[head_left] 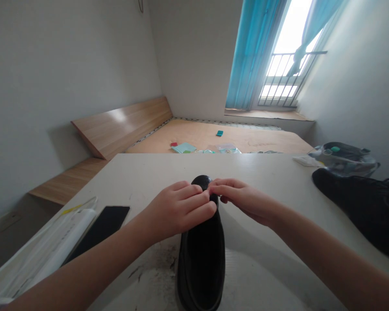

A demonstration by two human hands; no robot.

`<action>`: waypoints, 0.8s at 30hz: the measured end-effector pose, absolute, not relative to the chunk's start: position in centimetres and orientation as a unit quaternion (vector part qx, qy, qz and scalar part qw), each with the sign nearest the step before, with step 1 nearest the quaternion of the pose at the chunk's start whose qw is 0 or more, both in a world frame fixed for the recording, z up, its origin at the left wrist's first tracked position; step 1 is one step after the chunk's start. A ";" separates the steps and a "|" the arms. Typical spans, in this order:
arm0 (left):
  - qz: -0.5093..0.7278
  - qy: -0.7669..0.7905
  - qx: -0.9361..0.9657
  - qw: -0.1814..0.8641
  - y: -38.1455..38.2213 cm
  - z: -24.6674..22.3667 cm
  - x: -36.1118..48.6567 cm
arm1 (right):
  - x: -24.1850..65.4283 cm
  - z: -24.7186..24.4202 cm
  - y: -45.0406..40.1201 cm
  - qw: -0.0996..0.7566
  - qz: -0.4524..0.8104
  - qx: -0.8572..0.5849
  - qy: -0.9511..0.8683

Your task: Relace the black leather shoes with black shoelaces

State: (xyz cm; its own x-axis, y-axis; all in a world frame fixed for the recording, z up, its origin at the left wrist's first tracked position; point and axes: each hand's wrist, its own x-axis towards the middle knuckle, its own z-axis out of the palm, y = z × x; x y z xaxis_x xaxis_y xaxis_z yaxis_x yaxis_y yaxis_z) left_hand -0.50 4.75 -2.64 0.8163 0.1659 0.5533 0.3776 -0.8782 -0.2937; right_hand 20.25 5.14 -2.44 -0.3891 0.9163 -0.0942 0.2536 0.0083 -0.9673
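A black shoe (202, 268) stands on the white table in front of me, its toe pointing away and its opening towards me. My left hand (184, 206) lies across the top of the shoe, with its fingers bent and pressed together over the instep. From the other side, my right hand (236, 194) reaches in with a pinch of thumb and forefinger. The fingertips of both hands meet just behind the toe cap. Whatever they pinch there is too small and covered to make out, and the lacing area is hidden under the fingers.
At the table's (262, 268) right edge lies another black shoe (359, 207), near a clear plastic bag (346, 157) and a white packet (306, 161). A dark phone (100, 231) and a white plastic package (48, 246) lie left. Beyond stands a bed (246, 134) with small items on it.
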 end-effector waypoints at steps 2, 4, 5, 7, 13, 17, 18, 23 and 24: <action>-0.253 -0.141 -0.931 0.222 4.7 -2.5 -0.6 | 20.3 -2.6 5.2 0.303 0.554 -0.447 -0.634; -0.268 -0.145 -0.927 0.219 4.7 -2.5 -0.6 | 20.3 -2.5 5.2 0.290 0.576 -0.425 -0.636; -0.281 -0.149 -0.924 0.214 4.8 -2.6 -0.6 | 20.4 -2.5 5.2 0.285 0.584 -0.414 -0.637; -0.303 -0.162 -0.918 0.198 4.9 -2.9 -0.6 | 20.5 -2.4 5.3 0.277 0.592 -0.400 -0.643; -0.345 -0.189 -0.907 0.151 5.3 -3.3 -0.3 | 20.3 -2.4 5.2 0.277 0.552 -0.413 -0.669; -0.342 -0.185 -0.914 0.118 5.3 -2.9 -0.2 | 19.6 -2.6 4.9 0.294 0.511 -0.435 -0.681; -0.334 -0.189 -0.918 0.103 5.3 -2.6 -0.3 | 19.5 -2.7 4.9 0.299 0.499 -0.439 -0.685; -0.247 -0.229 -0.941 0.036 5.2 -1.0 -0.9 | 19.8 -2.7 5.5 0.305 0.428 -0.461 -0.715; -0.228 -0.239 -0.944 0.023 5.2 -0.7 -1.0 | 20.0 -2.6 5.6 0.302 0.414 -0.463 -0.723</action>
State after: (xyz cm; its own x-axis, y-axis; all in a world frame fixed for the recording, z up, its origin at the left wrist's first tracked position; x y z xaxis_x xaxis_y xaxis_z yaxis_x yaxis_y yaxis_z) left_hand -0.95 5.18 -0.67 0.7820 0.4399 0.4415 0.4608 -0.8851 0.0657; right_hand 20.02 5.62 -2.59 -0.3886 0.9199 0.0527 0.4203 0.2279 -0.8783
